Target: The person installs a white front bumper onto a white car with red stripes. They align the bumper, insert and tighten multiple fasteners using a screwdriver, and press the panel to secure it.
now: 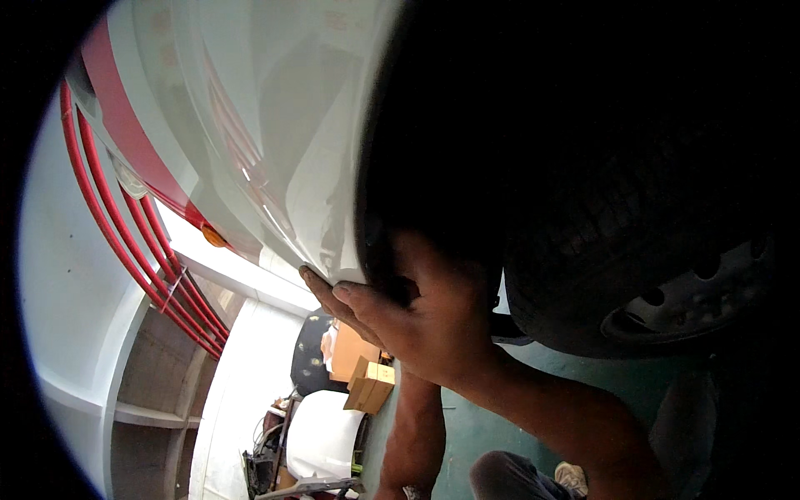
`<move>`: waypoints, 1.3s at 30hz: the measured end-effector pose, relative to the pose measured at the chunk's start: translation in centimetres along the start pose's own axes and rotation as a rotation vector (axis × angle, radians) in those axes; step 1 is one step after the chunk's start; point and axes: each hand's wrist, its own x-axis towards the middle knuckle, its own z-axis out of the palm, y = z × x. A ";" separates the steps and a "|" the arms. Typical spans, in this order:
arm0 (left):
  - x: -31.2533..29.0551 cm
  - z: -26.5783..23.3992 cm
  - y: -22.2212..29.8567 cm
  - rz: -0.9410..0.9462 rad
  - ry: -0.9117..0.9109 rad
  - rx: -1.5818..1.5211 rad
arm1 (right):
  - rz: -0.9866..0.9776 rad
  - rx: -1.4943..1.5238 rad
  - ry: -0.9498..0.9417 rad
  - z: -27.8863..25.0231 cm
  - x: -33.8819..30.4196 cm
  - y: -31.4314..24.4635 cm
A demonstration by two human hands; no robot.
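Observation:
A glossy white car bumper (321,158) with a red band fills the upper left, ending at a dark wheel arch. My right hand (429,321) is at its lower corner, the thumb pressed on the outer face and the other fingers curled into the shadow behind the edge. Just behind and below it, my left hand (337,310) touches the same corner from underneath, one finger lying along the white edge. The right hand covers most of the left one. Inside the arch, what the fingertips meet is too dark to see.
A black tyre (550,283) on a steel wheel (692,296) stands close on the right. Red pipes (125,208) curve along the left. Below lie a cardboard box (371,385), a white panel (323,433) and assorted parts on the green floor (475,425). My knee (508,477) shows at the bottom.

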 end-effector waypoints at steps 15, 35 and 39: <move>-1.1 -1.7 -2.8 0.004 -0.172 0.017 | 0.518 0.274 -0.306 -2.4 -2.9 6.5; 0.3 -1.7 -3.2 0.157 -0.193 0.153 | 0.331 0.202 -0.261 -0.8 -2.5 3.9; 1.0 -0.8 -2.7 0.144 -0.184 0.053 | 0.282 0.187 -0.267 -1.8 -1.9 4.1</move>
